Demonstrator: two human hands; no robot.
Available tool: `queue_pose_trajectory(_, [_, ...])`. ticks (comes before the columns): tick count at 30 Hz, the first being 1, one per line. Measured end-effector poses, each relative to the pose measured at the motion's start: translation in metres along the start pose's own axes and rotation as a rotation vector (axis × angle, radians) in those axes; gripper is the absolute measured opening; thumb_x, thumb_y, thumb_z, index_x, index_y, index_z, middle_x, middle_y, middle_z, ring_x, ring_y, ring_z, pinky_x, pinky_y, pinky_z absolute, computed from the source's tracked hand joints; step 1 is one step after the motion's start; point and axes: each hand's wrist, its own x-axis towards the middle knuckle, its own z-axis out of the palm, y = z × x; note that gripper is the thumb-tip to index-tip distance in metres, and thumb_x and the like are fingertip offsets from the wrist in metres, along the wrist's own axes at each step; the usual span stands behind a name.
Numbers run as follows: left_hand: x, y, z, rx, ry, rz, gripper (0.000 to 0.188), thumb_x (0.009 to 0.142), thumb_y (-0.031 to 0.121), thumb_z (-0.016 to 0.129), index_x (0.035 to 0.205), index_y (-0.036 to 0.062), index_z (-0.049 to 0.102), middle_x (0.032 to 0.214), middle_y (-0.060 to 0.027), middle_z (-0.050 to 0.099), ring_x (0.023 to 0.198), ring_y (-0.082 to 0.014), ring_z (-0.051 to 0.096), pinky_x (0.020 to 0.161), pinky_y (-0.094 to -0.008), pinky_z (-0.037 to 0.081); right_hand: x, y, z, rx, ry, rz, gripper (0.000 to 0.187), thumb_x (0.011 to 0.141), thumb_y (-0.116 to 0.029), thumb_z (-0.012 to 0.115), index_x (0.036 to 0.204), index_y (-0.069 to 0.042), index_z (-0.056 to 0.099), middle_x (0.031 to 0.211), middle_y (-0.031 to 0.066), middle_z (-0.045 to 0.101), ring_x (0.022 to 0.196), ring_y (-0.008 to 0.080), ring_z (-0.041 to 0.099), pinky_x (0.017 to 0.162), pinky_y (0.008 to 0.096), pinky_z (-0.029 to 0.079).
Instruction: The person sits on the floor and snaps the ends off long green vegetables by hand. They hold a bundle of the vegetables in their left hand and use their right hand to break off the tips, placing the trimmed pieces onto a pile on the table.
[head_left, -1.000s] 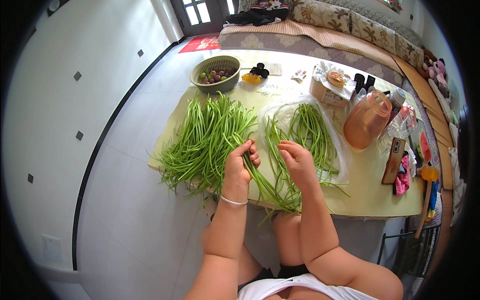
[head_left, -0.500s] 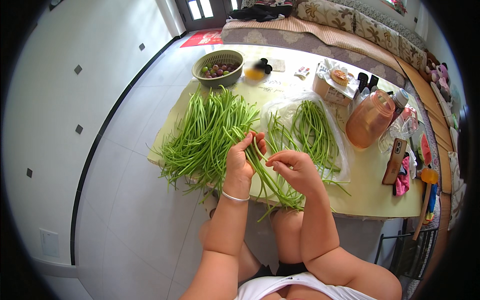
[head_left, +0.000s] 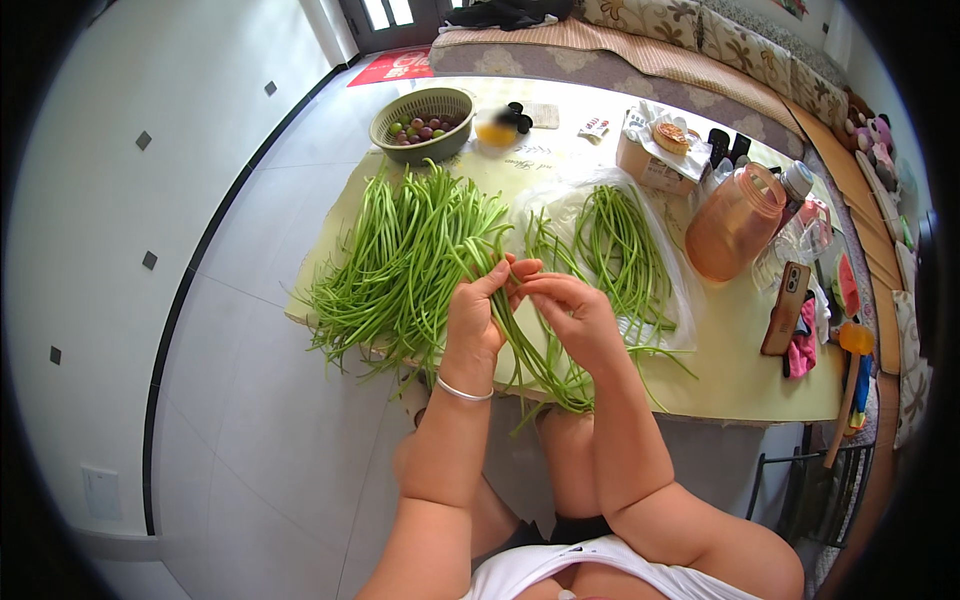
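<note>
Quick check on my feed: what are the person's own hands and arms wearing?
The left hand has no glove; a slim silvery-white bangle circles its wrist. The right hand has neither glove nor bangle. No sleeves show on either arm.

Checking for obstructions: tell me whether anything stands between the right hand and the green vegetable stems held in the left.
No object visibly blocks the right hand from the green vegetable stems; only the left hand, holding them, sits close to the right fingertips.

A yellow table (head_left: pixel 740 375) carries green stems (head_left: pixel 405 270) — plus basket (head_left: pixel 430 152) and jug (head_left: pixel 722 235).
</note>
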Motion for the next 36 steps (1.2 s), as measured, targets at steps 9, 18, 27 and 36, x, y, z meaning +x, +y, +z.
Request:
queue_pose_trajectory(9, [0.001,0.014,-0.006,-0.199,0.012,-0.010,0.022,0.092,0.013,0.056,0.109,-0.0009,0.055,0.072,-0.0039,0.053,0.062,-0.0151,0.051,0.056,-0.0296,0.045,0.005,0.029,-0.016,-0.414,-0.062,0.177,0.022,0.080,-0.019,0.067,0.095,-0.003,0.069,0.104,0.0155,0.063,0.098,0.0322,0.058,0.084,0.0385,0.048])
queue_pose_trajectory(18, [0.006,0.010,-0.014,-0.219,0.012,-0.081,0.019,0.088,0.010,0.060,0.103,-0.0001,0.054,0.069,-0.0037,0.052,0.058,-0.0142,0.048,0.054,-0.0280,0.040,0.000,0.033,0.006,-0.968,-0.264,0.005,0.034,0.077,-0.028,0.072,0.094,0.001,0.067,0.125,0.0237,0.054,0.116,0.0369,0.050,0.096,0.0400,0.043])
queue_pose_trajectory(27, [0.010,0.005,-0.020,-0.140,0.061,-0.082,0.014,0.087,0.008,0.060,0.098,-0.0003,0.056,0.072,-0.0063,0.058,0.063,-0.0177,0.055,0.059,-0.0310,0.047,0.006,0.037,-0.014,-0.262,0.034,0.132,0.022,0.086,-0.013,0.060,0.096,0.006,0.065,0.108,0.0196,0.062,0.100,0.0349,0.057,0.088,0.0391,0.045])
queue_pose_trajectory(36, [0.010,0.001,-0.012,-0.056,0.090,-0.071,0.015,0.090,0.006,0.053,0.101,-0.0045,0.053,0.111,-0.0266,0.061,0.105,-0.0387,0.060,0.089,-0.0473,0.052,-0.006,-0.008,-0.016,-0.187,0.011,0.006,0.020,0.087,-0.011,0.059,0.098,0.005,0.065,0.105,0.0178,0.064,0.097,0.0315,0.060,0.084,0.0355,0.047])
